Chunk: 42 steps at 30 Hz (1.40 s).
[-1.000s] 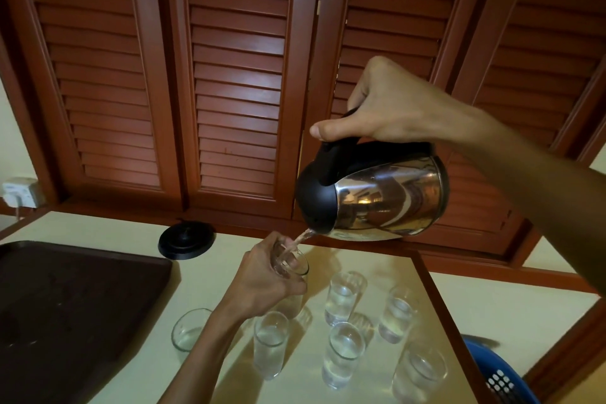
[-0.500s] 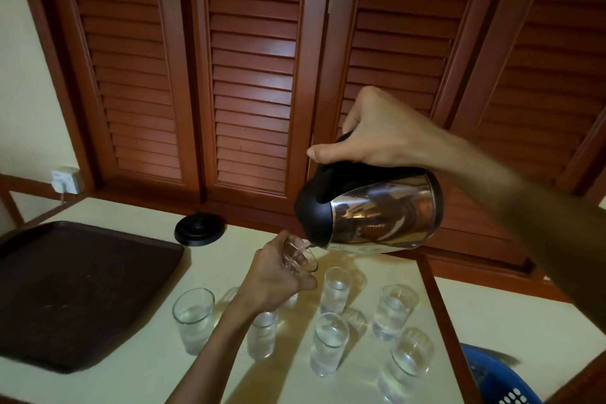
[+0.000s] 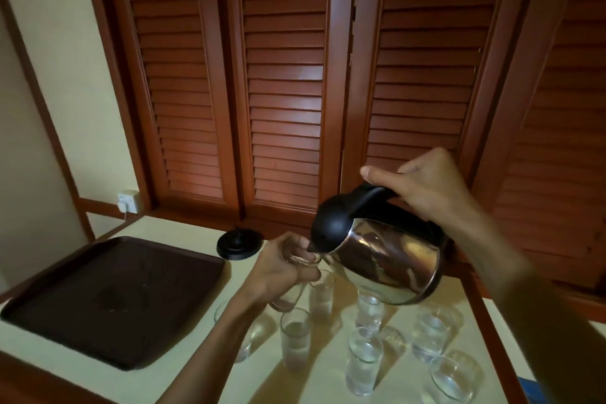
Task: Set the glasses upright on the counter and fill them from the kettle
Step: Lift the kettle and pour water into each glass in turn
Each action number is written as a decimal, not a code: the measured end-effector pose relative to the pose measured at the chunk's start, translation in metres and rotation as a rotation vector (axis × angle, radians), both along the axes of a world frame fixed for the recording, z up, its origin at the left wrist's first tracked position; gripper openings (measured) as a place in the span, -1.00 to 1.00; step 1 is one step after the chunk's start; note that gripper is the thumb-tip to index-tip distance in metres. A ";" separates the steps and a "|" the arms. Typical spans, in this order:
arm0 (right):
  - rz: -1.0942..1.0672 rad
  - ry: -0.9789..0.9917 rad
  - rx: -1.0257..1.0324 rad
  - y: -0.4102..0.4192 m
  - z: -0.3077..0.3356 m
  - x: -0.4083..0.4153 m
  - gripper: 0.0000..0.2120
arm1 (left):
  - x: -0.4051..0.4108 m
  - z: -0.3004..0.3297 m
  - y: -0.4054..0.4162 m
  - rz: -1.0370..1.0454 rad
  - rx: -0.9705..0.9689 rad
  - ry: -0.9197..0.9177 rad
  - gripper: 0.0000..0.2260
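Note:
My right hand (image 3: 426, 187) grips the black handle of a steel kettle (image 3: 390, 262), tilted with its black spout right over a clear glass (image 3: 296, 259). My left hand (image 3: 282, 269) holds that glass lifted above the cream counter (image 3: 183, 380), its rim just under the spout. Below them several upright glasses holding water stand on the counter: one (image 3: 295, 338) in front of my left wrist, one (image 3: 362, 361) at the middle, one (image 3: 433, 331) to the right. No stream of water is clearly visible.
A dark brown tray (image 3: 108, 298) lies on the counter's left side. The kettle's round black base (image 3: 239, 243) sits at the back by the louvred wooden doors (image 3: 285, 75). A wall socket (image 3: 128, 202) is at the far left. The counter's wooden edge (image 3: 492, 328) runs along the right.
The view has tilted upward, so hands, kettle and glasses sit lower in frame. The kettle's spout has moved closer to the held glass's rim, and the stream seen a second ago no longer shows.

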State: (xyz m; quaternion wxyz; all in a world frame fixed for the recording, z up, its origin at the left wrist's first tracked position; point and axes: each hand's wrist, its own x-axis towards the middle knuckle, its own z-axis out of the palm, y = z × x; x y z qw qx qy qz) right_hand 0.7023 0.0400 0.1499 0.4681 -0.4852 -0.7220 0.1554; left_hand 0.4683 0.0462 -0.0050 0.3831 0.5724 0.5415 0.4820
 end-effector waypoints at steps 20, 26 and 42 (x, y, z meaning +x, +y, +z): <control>-0.287 0.882 -0.251 0.026 -0.077 -0.102 -0.68 | -0.113 -0.084 0.133 -0.416 -0.067 0.043 -0.59; -0.305 0.877 -0.214 0.029 -0.087 -0.133 -0.64 | -0.113 -0.112 0.136 -0.516 -0.087 0.066 -0.42; -0.206 0.972 -0.183 0.095 -0.101 -0.202 -0.59 | -0.250 -0.010 0.161 -0.639 -0.048 0.242 0.27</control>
